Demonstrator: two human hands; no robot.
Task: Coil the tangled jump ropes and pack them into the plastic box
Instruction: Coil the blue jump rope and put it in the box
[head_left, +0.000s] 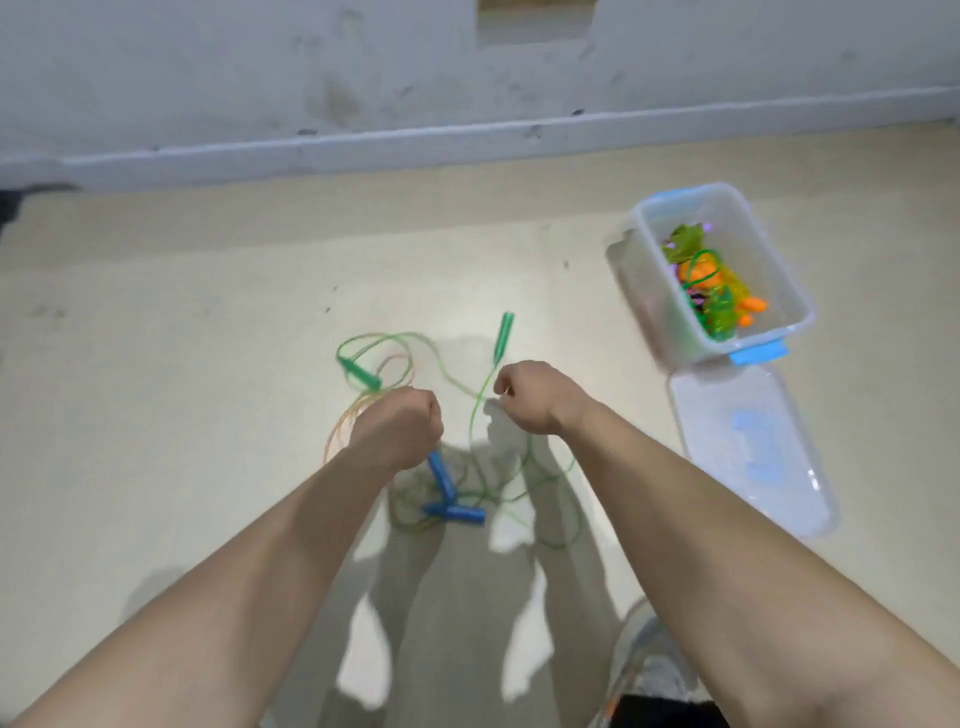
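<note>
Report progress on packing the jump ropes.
Done: the plastic box already holds a bundle of coloured ropes; its lid lies off beside it. In hand: the left hand seems to grip orange cord loops; the right hand curls by the green cord, grip unclear. Left: the green handles and blue handles lie tangled on the floor.

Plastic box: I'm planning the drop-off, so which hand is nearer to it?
Right. The right hand is lower left of the plastic box; the left hand is farther left, gripping the orange rope.
</note>
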